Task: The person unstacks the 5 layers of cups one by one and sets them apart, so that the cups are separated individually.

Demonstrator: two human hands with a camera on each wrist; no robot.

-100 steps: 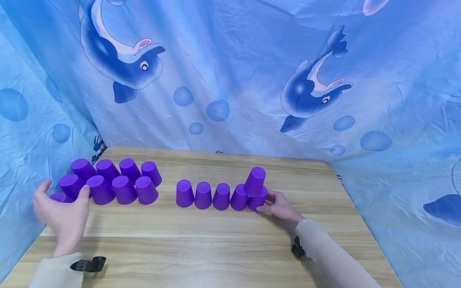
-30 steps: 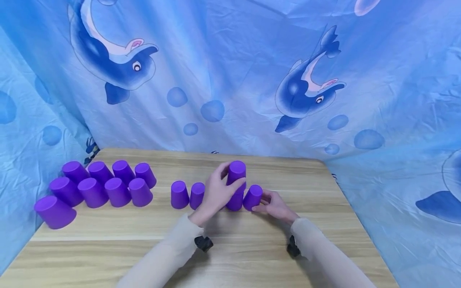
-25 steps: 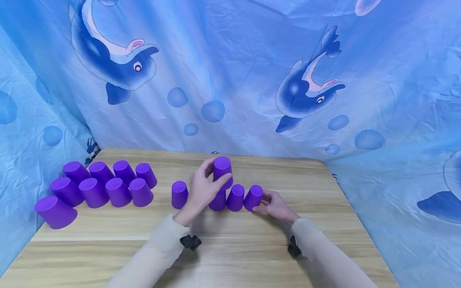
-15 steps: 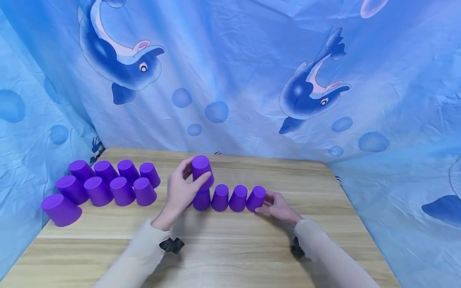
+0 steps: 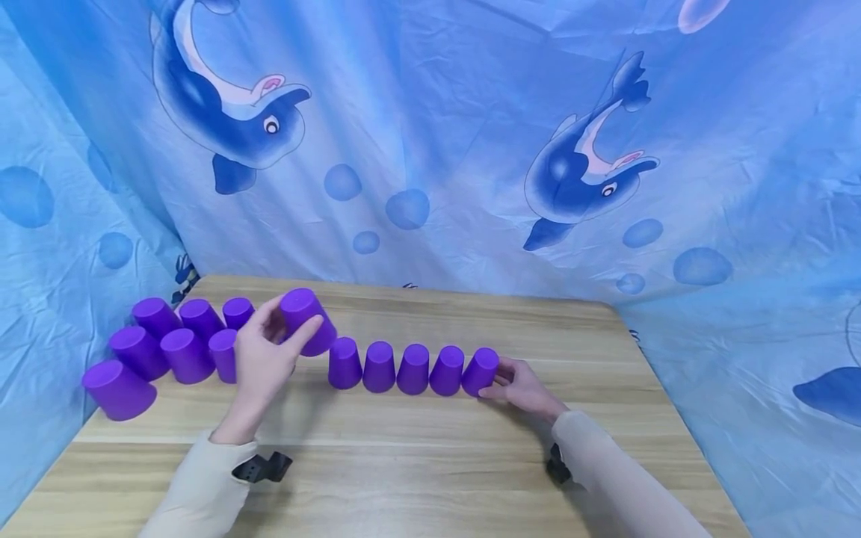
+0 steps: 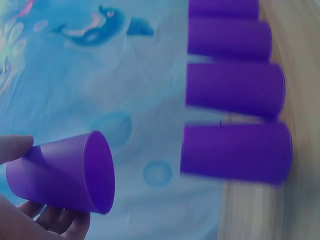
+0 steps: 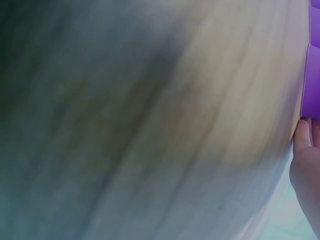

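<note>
My left hand point(image 5: 264, 357) grips a purple cup point(image 5: 308, 323) upside down and tilted, raised above the table; the left wrist view shows this cup point(image 6: 60, 172) with its mouth facing right. Several upside-down purple cups stand in a row, from a left end cup point(image 5: 344, 364) to a right end cup point(image 5: 480, 372). At that right end my right hand point(image 5: 526, 388) holds the last cup low on its side between thumb and fingers. In the right wrist view the hand point(image 7: 306, 172) shows only at the edge, touching a cup point(image 7: 312, 85).
More upside-down purple cups stand at the table's left, including a near one point(image 5: 119, 390) and a back one point(image 5: 156, 317); my left hand partly hides this group. Behind the wooden table point(image 5: 403, 463) hangs a blue dolphin-print cloth point(image 5: 457, 112).
My left hand has carried its cup leftward over the row, from the right part past the left end, uncovering the row. The right hand stays at the right end cup.
</note>
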